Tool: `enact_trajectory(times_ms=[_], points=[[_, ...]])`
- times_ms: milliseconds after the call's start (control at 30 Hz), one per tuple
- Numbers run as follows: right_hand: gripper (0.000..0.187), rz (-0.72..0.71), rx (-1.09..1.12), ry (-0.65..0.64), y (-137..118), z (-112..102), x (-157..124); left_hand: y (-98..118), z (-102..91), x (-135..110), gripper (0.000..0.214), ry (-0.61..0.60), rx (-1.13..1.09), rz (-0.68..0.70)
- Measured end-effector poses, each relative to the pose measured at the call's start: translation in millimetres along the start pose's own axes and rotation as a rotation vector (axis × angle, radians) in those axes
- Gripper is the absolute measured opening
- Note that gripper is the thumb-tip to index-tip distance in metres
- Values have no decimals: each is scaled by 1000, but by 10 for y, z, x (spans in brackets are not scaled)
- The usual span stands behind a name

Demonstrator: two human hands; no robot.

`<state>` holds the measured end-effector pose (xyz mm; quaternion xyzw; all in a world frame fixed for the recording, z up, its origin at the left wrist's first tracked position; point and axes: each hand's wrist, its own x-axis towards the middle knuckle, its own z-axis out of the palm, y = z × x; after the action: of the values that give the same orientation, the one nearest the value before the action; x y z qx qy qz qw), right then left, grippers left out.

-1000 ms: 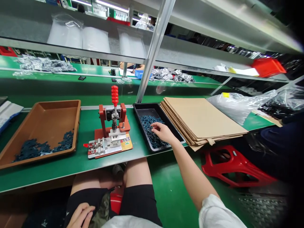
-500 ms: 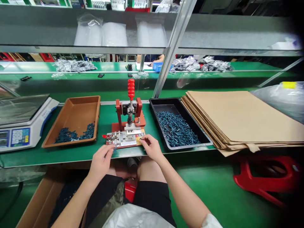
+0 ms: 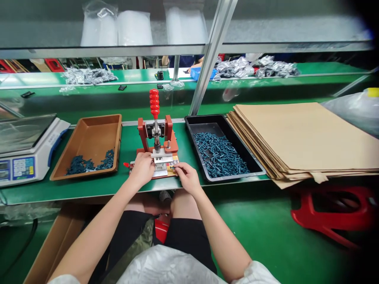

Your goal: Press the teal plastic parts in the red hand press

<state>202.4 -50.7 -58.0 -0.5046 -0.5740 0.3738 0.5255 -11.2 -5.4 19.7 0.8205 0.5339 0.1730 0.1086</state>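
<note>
My right hand (image 3: 188, 178) is closed in a pinch on a small dark-blue part (image 3: 172, 167), which lies nearly level, its long axis pointing left toward the steel jig plate (image 3: 160, 172) of the red-handled toggle press (image 3: 168, 134). My left hand (image 3: 142, 169) curls over that plate; I cannot tell if it grips. For good work, the part should lie flat and square to the plate.

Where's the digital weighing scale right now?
In the head view, the digital weighing scale sits at the left end of the green workbench, just left of the brown tray.
</note>
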Motion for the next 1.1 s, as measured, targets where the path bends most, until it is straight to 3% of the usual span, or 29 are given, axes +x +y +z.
enact_trajectory(times_ms=[100, 333, 500, 567, 733, 900, 1100], points=[[18, -50, -75, 21, 8, -7, 5, 52, 64, -8, 25, -44, 47, -31], [19, 64, 11, 15, -23, 37, -7, 133, 84, -30, 23, -63, 61, -76], [14, -112, -168, 23, -167, 38, 111, 156, 106, -18, 23, -41, 99, -126], [14, -113, -188, -8, -206, 47, 203, 136, 99, -14, 23, -30, 96, -115], [11, -90, -219, -126, -146, 88, 386, 53, 31, 24, 30, -171, 33, -42], [13, -76, -183, -165, -88, 127, 399, 54, 20, 28, 31, -156, 47, -51], [21, -109, -144, -192, -194, 169, 403, 90, 41, 8, 34, -144, 51, -58]])
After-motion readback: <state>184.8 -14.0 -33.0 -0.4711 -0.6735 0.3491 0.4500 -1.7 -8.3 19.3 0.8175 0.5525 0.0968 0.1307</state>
